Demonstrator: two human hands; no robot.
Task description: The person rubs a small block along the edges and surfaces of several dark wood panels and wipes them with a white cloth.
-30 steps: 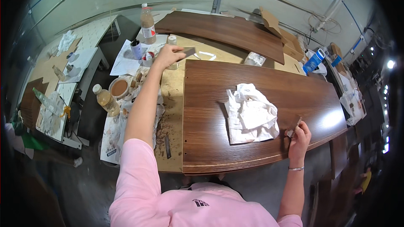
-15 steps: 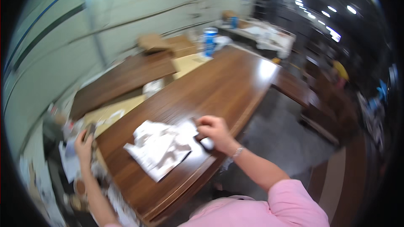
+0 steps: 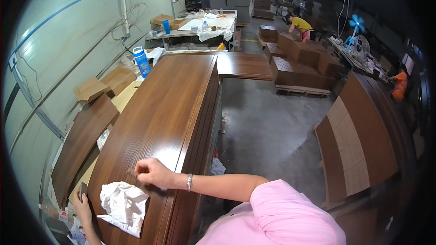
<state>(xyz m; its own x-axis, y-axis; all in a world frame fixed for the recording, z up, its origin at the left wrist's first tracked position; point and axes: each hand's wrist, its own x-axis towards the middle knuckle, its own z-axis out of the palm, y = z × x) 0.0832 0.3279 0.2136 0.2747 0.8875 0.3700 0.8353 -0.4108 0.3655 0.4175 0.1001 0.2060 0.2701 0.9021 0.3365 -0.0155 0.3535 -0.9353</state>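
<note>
A long brown wood-grain panel (image 3: 159,104) with a glossy top runs away in front of me. My right hand (image 3: 156,173), a metal band at the wrist, is over its near part with the fingers curled in. Something small and blurred shows at the fingertips, too unclear to name. Just left of that hand, a crumpled white cloth (image 3: 121,205) lies on the panel. At the panel's left edge, my left hand (image 3: 82,208) is closed on a small dark block (image 3: 83,191) held upright.
Left of the panel lie another brown board (image 3: 81,138), an open cardboard box (image 3: 119,80) and a blue bottle (image 3: 141,62). Farther off stands a cluttered white table (image 3: 200,34). Across the floor, brown panels (image 3: 359,136) lean on the right; a person in yellow (image 3: 300,25) bends over brown cabinets (image 3: 299,59).
My view has swung to the right, so the panel now points more straight ahead. The right hand stays near the cloth, fingers curled; the left still holds the dark block.
</note>
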